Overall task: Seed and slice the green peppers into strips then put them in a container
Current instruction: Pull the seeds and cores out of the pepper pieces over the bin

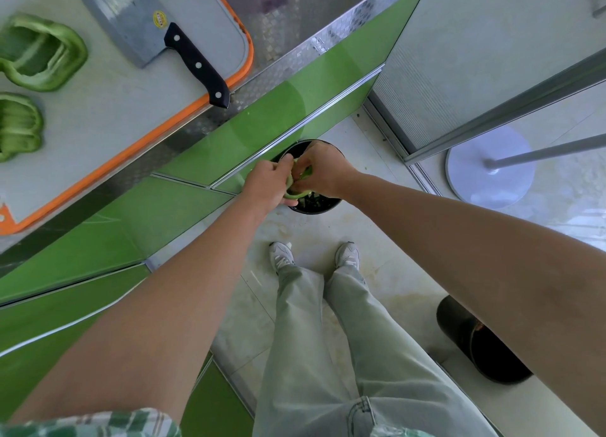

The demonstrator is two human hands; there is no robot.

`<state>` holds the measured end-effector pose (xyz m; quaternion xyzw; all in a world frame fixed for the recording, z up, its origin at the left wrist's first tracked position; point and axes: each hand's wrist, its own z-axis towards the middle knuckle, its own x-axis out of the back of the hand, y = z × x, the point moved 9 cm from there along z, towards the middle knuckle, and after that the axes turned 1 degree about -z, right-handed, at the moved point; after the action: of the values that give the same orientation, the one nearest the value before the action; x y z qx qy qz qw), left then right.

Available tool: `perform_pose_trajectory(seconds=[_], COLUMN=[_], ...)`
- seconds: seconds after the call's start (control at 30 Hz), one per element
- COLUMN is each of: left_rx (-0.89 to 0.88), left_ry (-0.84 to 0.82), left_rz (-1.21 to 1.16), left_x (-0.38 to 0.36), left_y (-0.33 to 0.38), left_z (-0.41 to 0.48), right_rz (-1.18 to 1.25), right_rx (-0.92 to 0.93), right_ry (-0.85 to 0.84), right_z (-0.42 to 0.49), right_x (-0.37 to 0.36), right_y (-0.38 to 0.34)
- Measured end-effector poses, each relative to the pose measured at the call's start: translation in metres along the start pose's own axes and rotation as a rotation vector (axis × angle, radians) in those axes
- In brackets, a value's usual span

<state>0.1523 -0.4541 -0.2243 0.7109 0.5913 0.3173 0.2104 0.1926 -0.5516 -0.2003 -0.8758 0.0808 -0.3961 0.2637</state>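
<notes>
Left hand (269, 184) and right hand (323, 169) both pinch pepper piece (295, 194) over bin (314, 211); cleaver (137, 20) at 11 o'clock, yellow sticker (159, 19) illegible.

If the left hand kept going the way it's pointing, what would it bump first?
The left hand would probably bump the right hand first, since both grip the same pepper piece over the black bin. Depth is hard to judge here.

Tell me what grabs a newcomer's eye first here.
The left hand and right hand grip a pepper piece over a black bin on the floor, mid-frame. Top left, a cleaver lies on the orange-rimmed cutting board, right of two pepper halves.
</notes>
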Motion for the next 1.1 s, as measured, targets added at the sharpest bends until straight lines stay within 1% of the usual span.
perform_pose_trajectory(seconds=[0.07,0.2,0.37,0.57,0.63,0.8,0.97,1.1], left_rx=[-0.005,-0.003,0.015,0.000,-0.009,-0.013,-0.014,-0.018], left_ry=[0.010,0.041,0.025,-0.013,-0.031,-0.045,-0.015,-0.014], left_rz=[0.017,0.029,-0.059,-0.106,-0.118,-0.041,-0.011,-0.035], left_x=[-0.001,-0.002,-0.005,-0.006,-0.007,-0.003,-0.004,-0.005], left_y=[0.002,0.008,0.012,0.010,0.010,0.006,0.012,0.014], left_z=[-0.002,0.000,0.001,-0.002,-0.003,-0.004,-0.006,-0.006], right_rz=[-0.045,-0.102,-0.104,-0.095,-0.047,0.033,-0.040,-0.149], right_rx=[0.020,0.026,-0.017,0.033,0.032,0.063,-0.016,-0.006], right_ry=[0.003,0.101,0.199,0.165,0.174,0.101,0.167,0.219], right_z=[-0.002,-0.004,-0.003,-0.005,-0.007,-0.011,-0.005,-0.004], right_x=[0.001,0.005,0.006,0.004,0.006,0.005,0.003,0.006], right_y=[-0.001,-0.005,-0.002,0.003,0.006,0.010,0.008,0.000])
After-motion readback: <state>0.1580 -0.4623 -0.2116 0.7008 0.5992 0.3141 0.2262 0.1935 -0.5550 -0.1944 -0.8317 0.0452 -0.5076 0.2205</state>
